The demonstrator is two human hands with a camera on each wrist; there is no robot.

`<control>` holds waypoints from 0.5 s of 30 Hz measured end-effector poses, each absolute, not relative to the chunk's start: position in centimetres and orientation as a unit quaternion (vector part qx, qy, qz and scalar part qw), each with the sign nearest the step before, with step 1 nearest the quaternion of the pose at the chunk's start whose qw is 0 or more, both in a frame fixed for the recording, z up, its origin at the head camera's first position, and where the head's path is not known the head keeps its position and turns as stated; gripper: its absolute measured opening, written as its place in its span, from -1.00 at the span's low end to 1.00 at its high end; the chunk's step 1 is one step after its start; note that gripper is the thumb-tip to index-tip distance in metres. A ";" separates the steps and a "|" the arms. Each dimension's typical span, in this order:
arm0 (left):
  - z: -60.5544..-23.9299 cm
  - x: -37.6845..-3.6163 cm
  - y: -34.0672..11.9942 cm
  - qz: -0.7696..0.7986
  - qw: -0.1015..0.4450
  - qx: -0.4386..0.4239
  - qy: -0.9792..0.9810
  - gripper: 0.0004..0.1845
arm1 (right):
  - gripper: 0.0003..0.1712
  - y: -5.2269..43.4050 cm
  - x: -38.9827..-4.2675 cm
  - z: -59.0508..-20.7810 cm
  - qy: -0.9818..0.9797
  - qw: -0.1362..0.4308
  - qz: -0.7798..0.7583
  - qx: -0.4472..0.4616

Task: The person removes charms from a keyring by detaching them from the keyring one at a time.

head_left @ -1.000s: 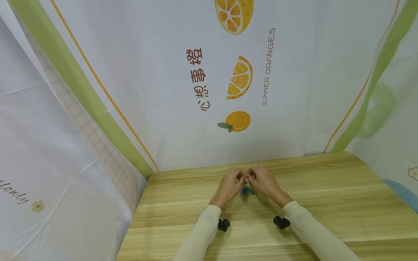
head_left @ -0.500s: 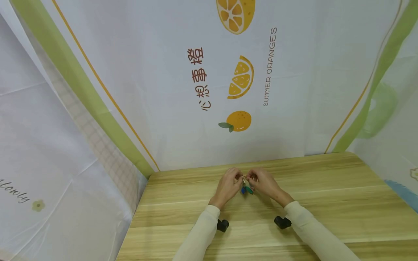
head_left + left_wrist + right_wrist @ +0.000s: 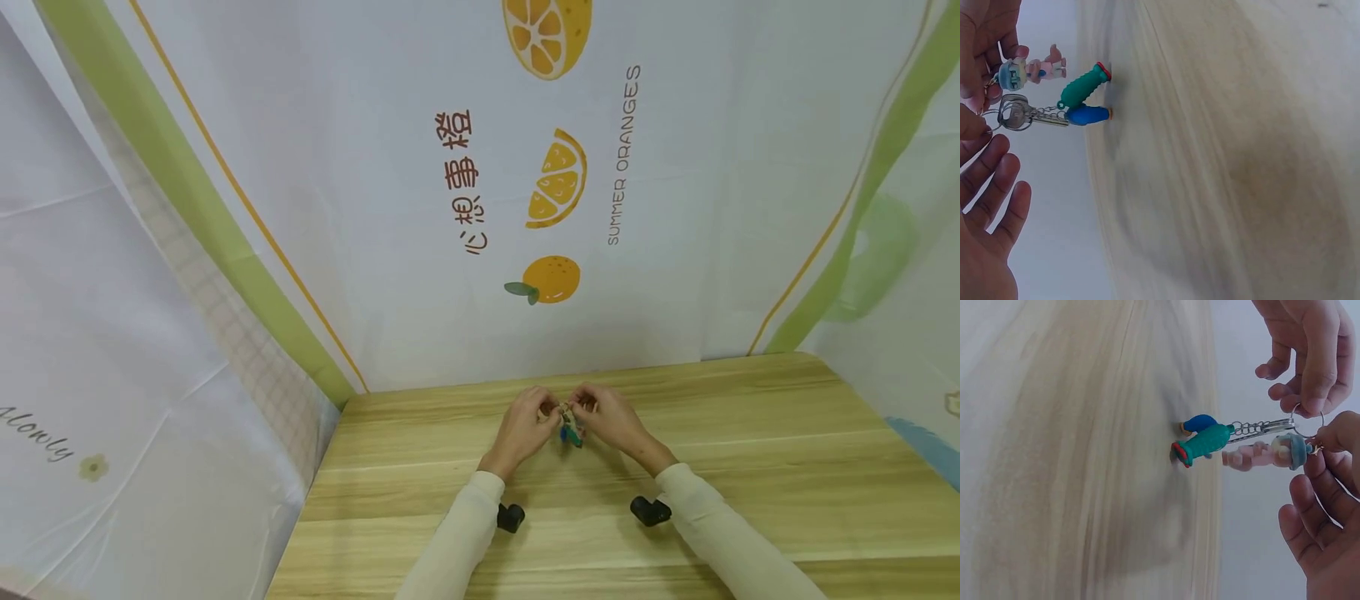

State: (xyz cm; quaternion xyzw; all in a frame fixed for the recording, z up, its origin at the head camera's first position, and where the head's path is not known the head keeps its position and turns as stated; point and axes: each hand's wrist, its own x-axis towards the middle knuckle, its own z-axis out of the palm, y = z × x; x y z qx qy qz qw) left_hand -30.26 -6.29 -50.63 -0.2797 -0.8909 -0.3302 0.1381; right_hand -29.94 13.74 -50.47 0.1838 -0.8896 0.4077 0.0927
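Both hands meet above the wooden table (image 3: 750,467) on a bunch of keychain charms (image 3: 571,431). My left hand (image 3: 543,413) pinches the metal ring (image 3: 989,103) between thumb and forefinger, its other fingers (image 3: 997,181) spread loosely. My right hand (image 3: 589,407) pinches the same ring (image 3: 1307,434) from the other side, by the pink figure with a blue hat (image 3: 1263,454). A silver key (image 3: 1022,115), a green charm (image 3: 1083,87) and a blue charm (image 3: 1089,115) hang from the ring on a short chain, with their tips close to the tabletop.
White cloth printed with oranges and lettering (image 3: 551,179) walls in the table at the back and both sides. A black camera mount sits at each wrist (image 3: 511,517) (image 3: 649,510). Bare wood lies to the left, the right and in front of the hands.
Both hands stay together at the ring in the same spot. The dangling charms have swung a little beneath them.
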 end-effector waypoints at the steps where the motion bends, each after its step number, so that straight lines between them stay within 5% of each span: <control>1: -50.6 -30.2 -6.3 -0.331 0.136 -0.281 -0.891 -0.93 | -0.91 13.7 -29.9 -50.4 -0.891 0.093 0.406 0.184; 15: -50.2 -30.1 -6.0 -0.333 0.138 -0.279 -0.890 -0.91 | -0.94 13.5 -29.6 -50.0 -0.896 0.123 0.374 0.204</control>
